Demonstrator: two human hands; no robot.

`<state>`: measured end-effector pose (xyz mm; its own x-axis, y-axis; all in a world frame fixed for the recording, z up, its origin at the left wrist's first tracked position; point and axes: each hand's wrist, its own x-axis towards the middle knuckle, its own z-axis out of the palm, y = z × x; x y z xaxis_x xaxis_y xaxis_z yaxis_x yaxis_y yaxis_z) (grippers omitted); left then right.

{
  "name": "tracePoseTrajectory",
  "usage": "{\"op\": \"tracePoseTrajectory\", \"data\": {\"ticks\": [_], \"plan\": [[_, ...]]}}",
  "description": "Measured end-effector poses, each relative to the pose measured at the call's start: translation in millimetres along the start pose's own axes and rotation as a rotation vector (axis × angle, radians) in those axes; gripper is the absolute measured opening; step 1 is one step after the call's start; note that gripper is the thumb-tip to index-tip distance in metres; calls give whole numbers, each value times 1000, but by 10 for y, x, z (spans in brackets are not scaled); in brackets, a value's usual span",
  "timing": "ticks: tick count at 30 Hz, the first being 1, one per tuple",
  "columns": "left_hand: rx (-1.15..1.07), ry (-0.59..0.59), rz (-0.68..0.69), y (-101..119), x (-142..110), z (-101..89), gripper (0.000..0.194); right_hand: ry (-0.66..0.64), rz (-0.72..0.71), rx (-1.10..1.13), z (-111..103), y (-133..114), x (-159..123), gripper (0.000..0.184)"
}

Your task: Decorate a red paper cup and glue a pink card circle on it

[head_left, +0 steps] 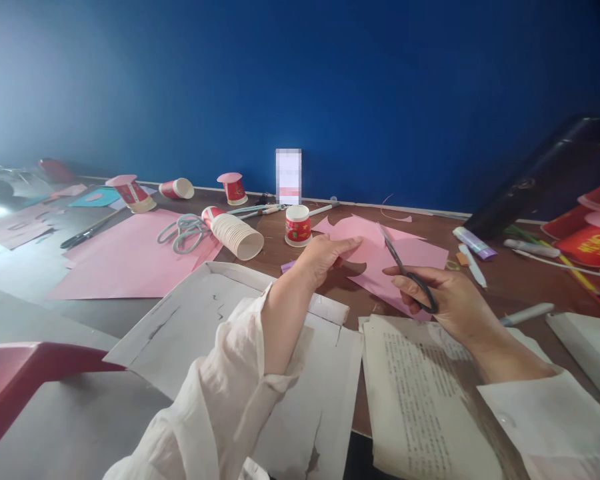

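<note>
My left hand [325, 257] pinches the left side of a pink sheet of paper [405, 260], thumb on top. Curved cuts run through this sheet, and a rounded part stands out near its middle. In my right hand [437, 290] is a pair of scissors [396, 255] with dark handles, fingers through the loops. Its blades lie at the paper's inner edge, pointing away and to the left. Just beyond my left hand stands a red and white paper cup [298, 225]. Printed pages [425, 393] lie below my right hand.
A stack of paper cups [237, 235] lies on its side by grey-handled scissors [183, 233] on a larger pink sheet [130, 267]. Cups with pink tops [233, 189] stand at the back. A phone [289, 177] leans on the blue wall. A glue tube [474, 243] lies right.
</note>
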<state>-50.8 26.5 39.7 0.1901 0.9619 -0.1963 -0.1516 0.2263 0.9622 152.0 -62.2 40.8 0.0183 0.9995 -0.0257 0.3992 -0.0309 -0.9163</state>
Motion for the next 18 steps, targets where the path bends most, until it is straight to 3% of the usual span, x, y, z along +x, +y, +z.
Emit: {"op": "tracePoseTrajectory", "data": {"ticks": [18], "plan": [[-33,25,-14,-4,19,-3,36,23,12,4,15,3,-4,54]]}}
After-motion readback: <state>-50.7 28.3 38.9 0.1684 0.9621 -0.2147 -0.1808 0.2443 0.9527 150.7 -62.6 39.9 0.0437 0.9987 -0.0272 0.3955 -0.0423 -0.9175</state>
